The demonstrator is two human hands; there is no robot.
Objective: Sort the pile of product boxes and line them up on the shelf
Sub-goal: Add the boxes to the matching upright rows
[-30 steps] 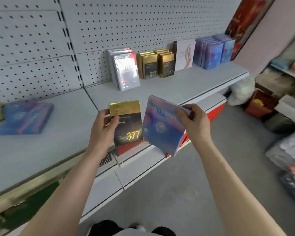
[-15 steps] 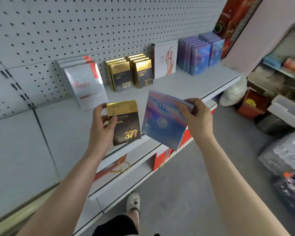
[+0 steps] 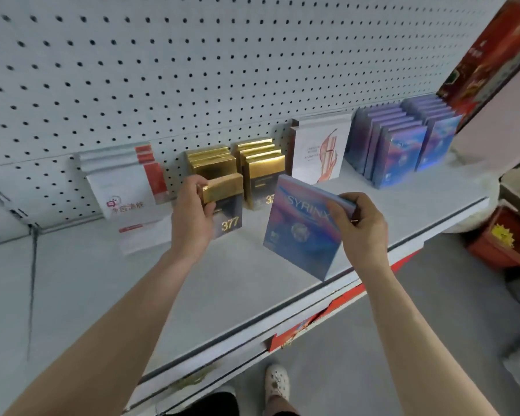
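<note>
My left hand (image 3: 192, 217) grips a gold and black "377" box (image 3: 226, 205) upright on the grey shelf (image 3: 252, 280), right in front of the left row of gold 377 boxes (image 3: 212, 162). A second gold row (image 3: 261, 166) stands beside it. My right hand (image 3: 362, 226) holds a blue and purple "SYRINX" box (image 3: 302, 229) by its top right corner, tilted above the shelf's front part. Two rows of the same blue boxes (image 3: 403, 145) stand at the far right. White and red boxes (image 3: 123, 178) lean at the left, and a white box with a red figure (image 3: 320, 151) stands in the middle.
A pegboard wall (image 3: 192, 70) backs the shelf. A red poster (image 3: 487, 61) leans at the shelf's right end. Red boxes (image 3: 502, 244) and a white sack sit on the floor to the right. My white shoe (image 3: 278, 381) shows below the lower shelf edge.
I have stepped closer to the shelf. My left hand has carried the 377 box forward to the left gold row. My right hand has brought the SYRINX box over the shelf.
</note>
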